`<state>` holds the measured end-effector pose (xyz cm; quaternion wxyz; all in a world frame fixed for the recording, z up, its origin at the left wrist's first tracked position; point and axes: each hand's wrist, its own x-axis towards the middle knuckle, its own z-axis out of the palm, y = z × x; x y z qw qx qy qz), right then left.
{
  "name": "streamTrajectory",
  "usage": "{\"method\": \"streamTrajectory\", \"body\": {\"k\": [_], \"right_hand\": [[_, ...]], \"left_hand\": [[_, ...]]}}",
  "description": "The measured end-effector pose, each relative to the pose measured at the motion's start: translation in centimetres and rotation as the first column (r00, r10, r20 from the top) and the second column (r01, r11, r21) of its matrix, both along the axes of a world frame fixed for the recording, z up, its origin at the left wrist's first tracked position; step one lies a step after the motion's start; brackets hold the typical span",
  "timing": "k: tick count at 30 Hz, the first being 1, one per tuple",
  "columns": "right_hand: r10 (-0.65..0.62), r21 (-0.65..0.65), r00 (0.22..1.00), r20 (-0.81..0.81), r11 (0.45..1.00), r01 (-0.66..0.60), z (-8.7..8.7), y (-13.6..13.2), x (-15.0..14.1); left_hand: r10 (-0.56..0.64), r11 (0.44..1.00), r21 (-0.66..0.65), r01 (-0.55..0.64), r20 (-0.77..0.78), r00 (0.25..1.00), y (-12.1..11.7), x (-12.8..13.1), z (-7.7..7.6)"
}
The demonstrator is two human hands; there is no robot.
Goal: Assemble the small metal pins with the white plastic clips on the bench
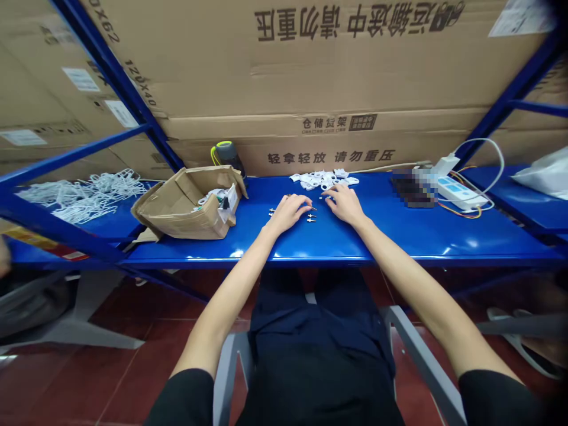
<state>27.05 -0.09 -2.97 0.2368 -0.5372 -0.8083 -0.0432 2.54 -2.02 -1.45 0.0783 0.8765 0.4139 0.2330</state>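
My left hand (287,214) rests on the blue table with its fingers bent together, and a small metal pin (313,208) sticks out at its fingertips. Just in front of that hand lie more small pins with pale collars (312,220). Another few small pins (271,212) are at its left side, partly hidden by the hand. My right hand (346,204) is over the table with fingers and thumb apart. Beside its fingertips is a tiny white piece (320,197). Behind both hands spreads a pile of white plastic parts with round holes (323,179).
An open cardboard box (186,216) holding mixed small parts stands left, with a dark bottle (228,155) behind it. White wire hooks (95,192) lie farther left. At right are a power strip (457,192) with cables and a blurred dark item (413,189). Blue posts (133,89) frame the table.
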Motion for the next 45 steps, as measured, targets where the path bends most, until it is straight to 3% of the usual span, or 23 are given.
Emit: {"method": "streamTrajectory", "body": {"k": [4, 13, 17, 20, 23, 29, 33, 38, 45], "right_hand": [[-0.004, -0.008, 0.996, 0.085, 1.0, 0.005, -0.2, -0.1, -0.1], [0.005, -0.03, 1.0, -0.005, 1.0, -0.005, 0.0, 0.4, -0.3], [0.047, -0.059, 0.978, -0.203, 0.996, -0.06, 0.2, 0.3, -0.7], [0.126, -0.07, 0.895, -0.428, 0.983, -0.172, 0.3, 0.1, -1.1], [0.177, -0.061, 0.818, -0.548, 0.966, -0.25, 0.4, -0.1, -1.4], [0.179, -0.072, 0.802, -0.57, 0.961, -0.266, 0.7, -0.6, -1.7], [0.185, -0.028, 0.74, -0.646, 0.964, -0.265, 1.0, -0.8, -1.7], [0.198, -0.02, 0.635, -0.747, 0.948, -0.318, 1.2, -1.1, -2.0], [0.18, -0.024, 0.627, -0.758, 0.953, -0.303, 1.0, -1.0, -2.0]], "left_hand": [[-0.028, 1.0, -0.012, 0.028, -0.053, 0.998, 0.2, 0.1, -0.1], [0.217, 0.974, 0.077, -0.214, -0.036, 0.976, 0.5, -0.6, -0.3], [0.197, 0.977, 0.078, -0.199, 0.034, 0.98, 0.1, -0.4, 0.0], [0.18, 0.979, 0.084, -0.186, 0.076, 0.981, -0.1, -0.1, 0.2], [0.18, 0.979, 0.077, -0.188, 0.107, 0.978, -0.2, 0.0, 0.3], [0.149, 0.988, 0.007, -0.156, 0.255, 0.955, 0.1, 0.2, 0.0], [0.139, 0.989, -0.012, -0.144, 0.353, 0.925, 0.7, 0.3, -0.4], [0.138, 0.989, -0.005, -0.145, 0.342, 0.929, 0.9, 0.4, -0.7], [0.093, 0.995, 0.006, -0.101, 0.331, 0.939, 1.0, 0.4, -0.9]]}}
